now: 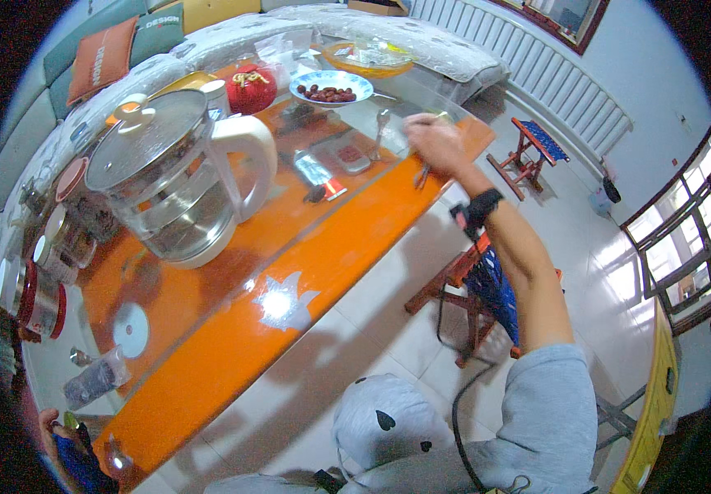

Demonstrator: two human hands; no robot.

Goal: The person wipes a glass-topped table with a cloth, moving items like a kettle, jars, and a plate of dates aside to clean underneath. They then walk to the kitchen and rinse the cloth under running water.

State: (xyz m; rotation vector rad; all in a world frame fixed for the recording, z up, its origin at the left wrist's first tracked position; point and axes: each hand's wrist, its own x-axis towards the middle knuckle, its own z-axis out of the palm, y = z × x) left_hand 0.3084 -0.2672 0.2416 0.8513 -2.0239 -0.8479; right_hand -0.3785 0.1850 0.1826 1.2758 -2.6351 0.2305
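My right hand [436, 142] is closed over the far right end of the orange table [355, 218]. What its fingers hold is too small to make out. Slim metal utensils [382, 132] lie to its left, and a black band circles the wrist. At the lower left rim, only part of my left hand [52, 426] shows, by the table's near corner. Its fingers are mostly hidden, with a small greenish thing [70, 420] beside them. A large glass kettle [187, 198] with a white handle, part filled with clear liquid, stands on the table.
A bowl [296, 86] of brown dates, a red ornament [250, 90], a tube [313, 171] and a small reddish-grey device [349, 156] sit farther back. Lidded jars [46, 305] line the left side, near a disc [130, 331]. Folding stools [495, 284] stand right of the table.
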